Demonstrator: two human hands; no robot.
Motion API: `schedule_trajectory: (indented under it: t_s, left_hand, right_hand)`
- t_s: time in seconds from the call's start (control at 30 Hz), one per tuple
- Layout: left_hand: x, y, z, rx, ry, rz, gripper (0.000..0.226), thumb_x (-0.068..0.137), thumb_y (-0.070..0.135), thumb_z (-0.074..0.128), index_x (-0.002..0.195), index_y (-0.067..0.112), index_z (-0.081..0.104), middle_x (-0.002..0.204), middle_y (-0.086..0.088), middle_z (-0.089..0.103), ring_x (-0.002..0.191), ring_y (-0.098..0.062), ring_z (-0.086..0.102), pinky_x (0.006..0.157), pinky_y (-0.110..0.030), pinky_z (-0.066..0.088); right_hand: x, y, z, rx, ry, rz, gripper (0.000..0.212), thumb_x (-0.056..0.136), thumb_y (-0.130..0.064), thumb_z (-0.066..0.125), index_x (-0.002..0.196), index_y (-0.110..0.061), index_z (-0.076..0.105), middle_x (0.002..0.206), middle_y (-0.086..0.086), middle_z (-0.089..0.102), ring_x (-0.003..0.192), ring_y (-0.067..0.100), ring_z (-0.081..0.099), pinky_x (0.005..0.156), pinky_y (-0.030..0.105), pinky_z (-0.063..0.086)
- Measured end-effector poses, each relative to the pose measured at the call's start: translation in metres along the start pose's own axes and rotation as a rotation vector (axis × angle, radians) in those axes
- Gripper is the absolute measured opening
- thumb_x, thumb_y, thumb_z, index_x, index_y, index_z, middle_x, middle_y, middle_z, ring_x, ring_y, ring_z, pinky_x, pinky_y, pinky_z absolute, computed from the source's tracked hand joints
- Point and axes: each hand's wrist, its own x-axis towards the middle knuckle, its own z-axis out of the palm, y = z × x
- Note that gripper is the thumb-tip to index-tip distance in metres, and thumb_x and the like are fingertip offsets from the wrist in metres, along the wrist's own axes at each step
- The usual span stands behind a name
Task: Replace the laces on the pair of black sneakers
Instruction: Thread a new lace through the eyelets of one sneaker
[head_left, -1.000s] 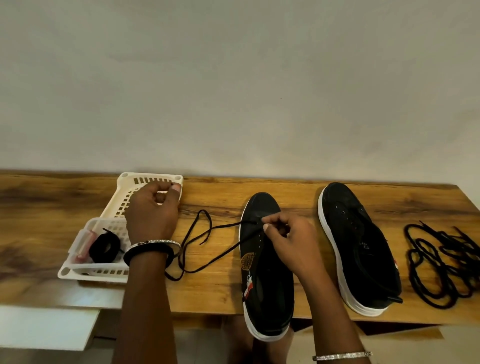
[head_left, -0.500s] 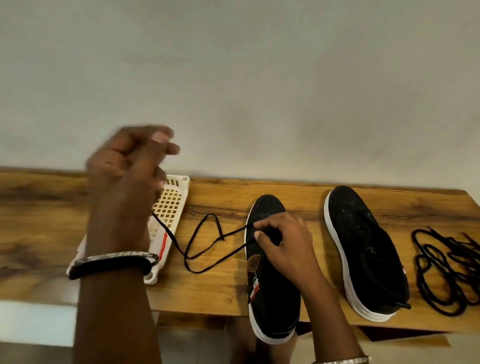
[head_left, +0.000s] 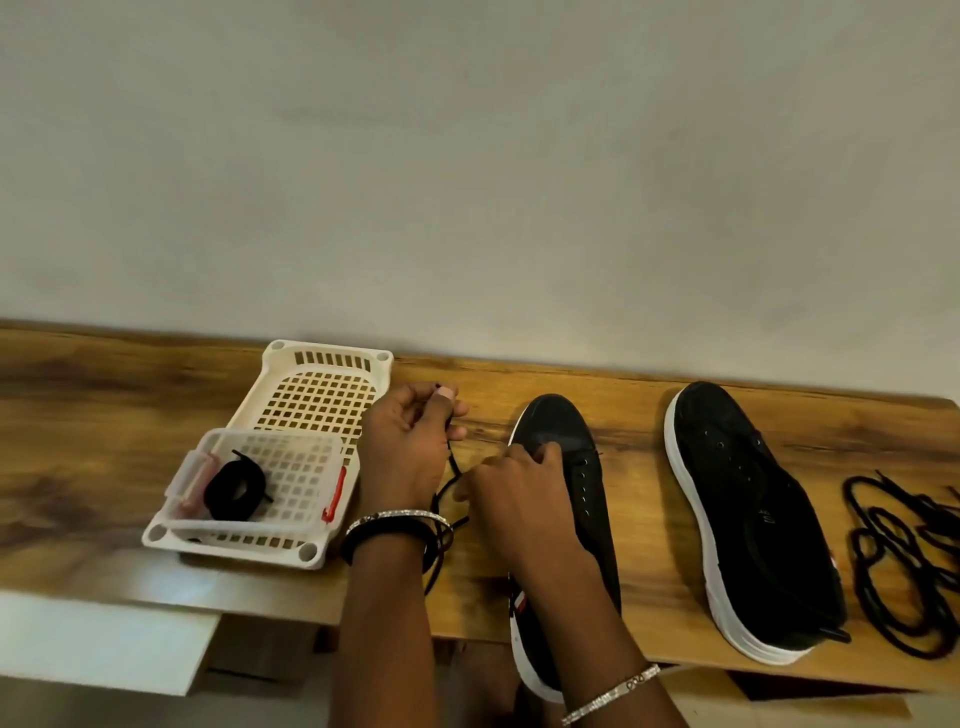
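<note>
Left hand (head_left: 410, 447) and right hand (head_left: 519, 499): both pinching one lace (head_left: 457, 467). Slack loops beside the left-wrist bangles (head_left: 395, 519) and may snag. Sneaker (head_left: 587, 483) heel overhangs the table (head_left: 639, 519) front edge; a hard tug could drop it.

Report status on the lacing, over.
Left hand pinches lace. Right hand holds it at near sneaker eyelets. Second sneaker unlaced. Slack hangs beside left wrist.

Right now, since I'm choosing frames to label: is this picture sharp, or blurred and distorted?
Head view: left hand and right hand fairly sharp, lace slightly soft; wide lens bows the table edge; even light, pale sheen near its left front.
</note>
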Motion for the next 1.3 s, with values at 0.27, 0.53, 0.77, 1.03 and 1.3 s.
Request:
schedule_trajectory:
  t_s: [0.27,0.53,0.77,1.03,1.3]
  left_hand:
    - [0.008,-0.006,-0.02,-0.047,0.013,-0.047,0.007,0.095,0.019,0.064,0.097,0.014,0.068,0.08,-0.001,0.075,0.059,-0.01,0.063,0.049,-0.023,0.046]
    - [0.007,0.001,-0.026,-0.216,-0.011,-0.09,0.007,0.095,0.011,0.062,0.096,0.007,0.068,0.076,-0.007,0.072,0.05,-0.013,0.058,0.039,-0.021,0.041]
    - [0.002,-0.007,-0.019,-0.051,-0.148,-0.067,0.011,0.093,0.012,0.066,0.101,0.007,0.072,0.08,-0.004,0.074,0.056,-0.01,0.061,0.043,-0.02,0.043]
    - [-0.009,0.002,-0.002,-0.053,-0.154,-0.089,0.009,0.091,0.015,0.068,0.099,0.013,0.072,0.085,-0.004,0.076,0.055,-0.008,0.058,0.044,-0.019,0.041]
    - [-0.072,0.012,0.033,0.373,-0.197,0.038,0.009,0.087,0.015,0.074,0.092,0.023,0.075,0.083,0.006,0.074,0.063,0.001,0.063,0.057,-0.013,0.05]
  right_hand:
    - [-0.001,-0.003,-0.001,-0.066,-0.049,-0.042,0.015,0.098,-0.015,0.052,0.103,-0.018,0.066,0.104,0.004,0.069,0.115,0.029,0.054,0.106,0.055,0.026]
    - [0.005,-0.012,-0.007,0.201,0.077,-0.185,0.055,0.091,-0.006,0.058,0.139,-0.033,0.053,0.144,-0.006,0.055,0.138,0.023,0.037,0.11,0.054,0.024]
    - [0.002,0.047,-0.013,0.733,0.479,0.186,0.033,0.095,-0.006,0.056,0.113,-0.026,0.075,0.112,-0.011,0.071,0.107,0.007,0.06,0.096,0.04,0.052]
    - [-0.014,0.083,-0.021,0.879,0.406,0.356,0.021,0.096,-0.012,0.061,0.105,-0.025,0.076,0.095,-0.017,0.068,0.088,-0.001,0.063,0.079,0.023,0.054]
    - [-0.064,0.094,-0.022,0.953,0.224,0.557,0.017,0.091,-0.024,0.071,0.08,-0.037,0.068,0.084,-0.019,0.066,0.085,0.005,0.063,0.069,0.021,0.046]
